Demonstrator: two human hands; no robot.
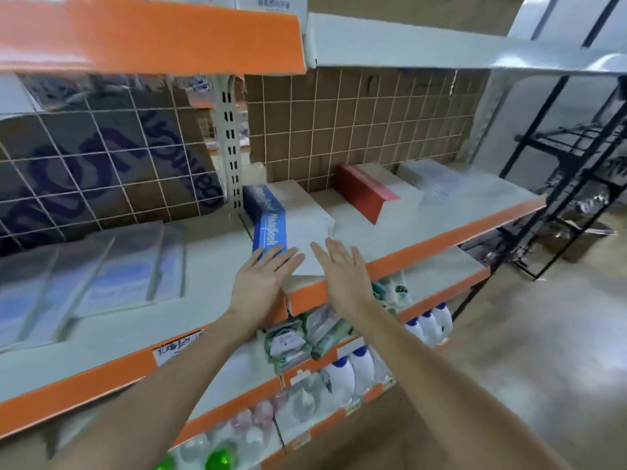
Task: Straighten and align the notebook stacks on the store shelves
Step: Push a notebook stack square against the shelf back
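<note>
Your left hand [261, 279] lies flat with its fingers straight, the fingertips resting on the near end of the blue-spined notebook stack [295, 218]. Your right hand [339, 271] is also flat and spread, fingers straight, at the near right corner of the same stack; whether it touches the white cover is hard to tell. That stack sits at the front of the orange-edged shelf [441, 239], just right of the slotted upright post [230, 144], and runs at a slant toward the back. Behind it and to the right lies a red-spined stack [366, 191], also angled, with a pale stack [437, 181] farther right. On the shelf section to your left lie clear-wrapped packs [101, 266]. A wire grid [356, 123] backs the shelves. Below your hands stand white bottles with blue caps [353, 368].
</note>
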